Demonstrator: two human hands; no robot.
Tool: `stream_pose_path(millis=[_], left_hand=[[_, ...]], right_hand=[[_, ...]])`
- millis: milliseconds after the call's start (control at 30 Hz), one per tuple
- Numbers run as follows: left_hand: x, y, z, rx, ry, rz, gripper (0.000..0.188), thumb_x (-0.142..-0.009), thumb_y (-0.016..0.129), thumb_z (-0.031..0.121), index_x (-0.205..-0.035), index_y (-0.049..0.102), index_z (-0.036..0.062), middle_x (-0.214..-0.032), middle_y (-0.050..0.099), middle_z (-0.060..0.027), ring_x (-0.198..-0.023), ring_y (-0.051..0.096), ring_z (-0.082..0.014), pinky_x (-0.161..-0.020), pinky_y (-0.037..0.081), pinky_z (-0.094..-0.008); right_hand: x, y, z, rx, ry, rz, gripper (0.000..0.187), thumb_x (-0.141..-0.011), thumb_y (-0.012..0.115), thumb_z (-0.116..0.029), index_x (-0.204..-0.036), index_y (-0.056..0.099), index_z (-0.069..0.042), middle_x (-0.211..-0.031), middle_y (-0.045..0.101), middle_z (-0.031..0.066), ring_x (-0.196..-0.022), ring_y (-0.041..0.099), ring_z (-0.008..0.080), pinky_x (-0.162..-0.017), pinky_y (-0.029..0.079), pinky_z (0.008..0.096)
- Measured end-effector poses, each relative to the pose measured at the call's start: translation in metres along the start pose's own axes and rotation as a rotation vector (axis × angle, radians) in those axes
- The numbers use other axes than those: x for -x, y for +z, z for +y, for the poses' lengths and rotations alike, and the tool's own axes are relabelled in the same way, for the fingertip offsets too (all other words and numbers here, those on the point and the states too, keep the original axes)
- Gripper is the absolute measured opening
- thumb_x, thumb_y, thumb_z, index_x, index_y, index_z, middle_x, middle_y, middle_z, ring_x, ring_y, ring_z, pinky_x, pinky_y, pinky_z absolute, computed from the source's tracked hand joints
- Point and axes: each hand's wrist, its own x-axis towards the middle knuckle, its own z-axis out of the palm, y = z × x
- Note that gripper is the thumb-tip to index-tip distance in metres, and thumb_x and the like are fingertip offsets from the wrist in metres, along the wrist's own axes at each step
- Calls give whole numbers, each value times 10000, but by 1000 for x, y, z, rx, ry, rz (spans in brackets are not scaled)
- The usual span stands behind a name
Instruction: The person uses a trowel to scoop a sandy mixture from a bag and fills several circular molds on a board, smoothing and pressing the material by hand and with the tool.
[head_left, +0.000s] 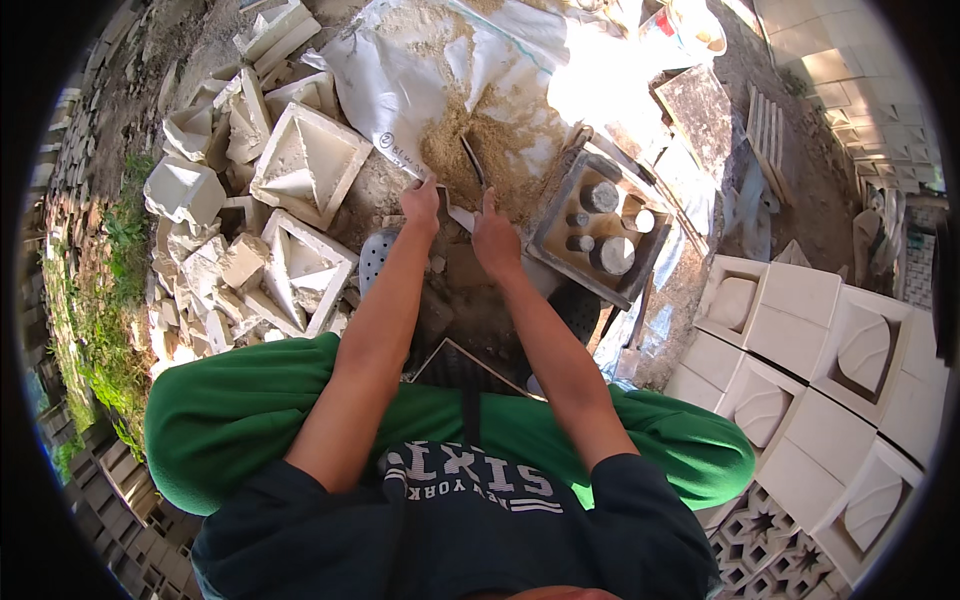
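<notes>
My left hand point(420, 204) is closed at the near edge of a white sack sheet point(360, 75), beside a heap of brown sand point(490, 150). A thin pale strip shows at its fingertips; whether this is the sheet's edge or a tool is unclear. My right hand point(496, 238) grips a slim tool with a narrow dark blade point(472, 160), its tip in the sand. The index finger stretches along it. A pale pointed piece point(461, 216) sticks out between the hands, and what it belongs to is hidden. Both forearms reach forward over my green trousers.
Right of my hands lies a grey box-shaped mould point(553, 235) with several round plugs. Broken white blocks point(310, 165) pile up on the left. Finished pale blocks with leaf-like reliefs point(800, 300) stand at the right. A white bucket point(700, 35) and a board point(695, 110) are farther back.
</notes>
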Motion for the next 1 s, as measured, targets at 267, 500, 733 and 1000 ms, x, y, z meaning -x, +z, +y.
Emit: stream_pose_path(millis=[267,500,733,1000], left_hand=[[11,0,-10,93,67,30,234,-881,677,158,-1000,711,-41,-859,674,-55,-696,598,-130,-637,474,-313],[14,5,-8,206,15,-13,194,-894,662,150,-946,695,-34,-775,606,-18,-661,579,-119,-545,482,-272],[13,-3,-10,180,-50,-81,292,-932,619,154,-1158,634,-31,-925,648,-68,-792,641,-160,-684,560,-296],[16,1,3,145,-76,-60,193,-947,600,251,-1018,627,75,-895,598,-29,-801,615,-151,-661,548,-300]], right_hand=[[-4,5,11,64,-82,10,583,-996,475,-278,-1525,291,-116,-1018,611,236,-792,649,415,-710,527,505],[7,11,21,152,-103,-5,574,-996,473,-280,-1527,296,-155,-1021,599,233,-819,647,421,-716,533,505],[7,12,1,102,-94,49,575,-989,466,-239,-1525,283,-141,-1077,583,239,-818,658,415,-665,546,484],[15,13,9,138,-150,39,579,-980,478,-196,-1518,291,-91,-970,576,223,-742,648,397,-608,539,467]])
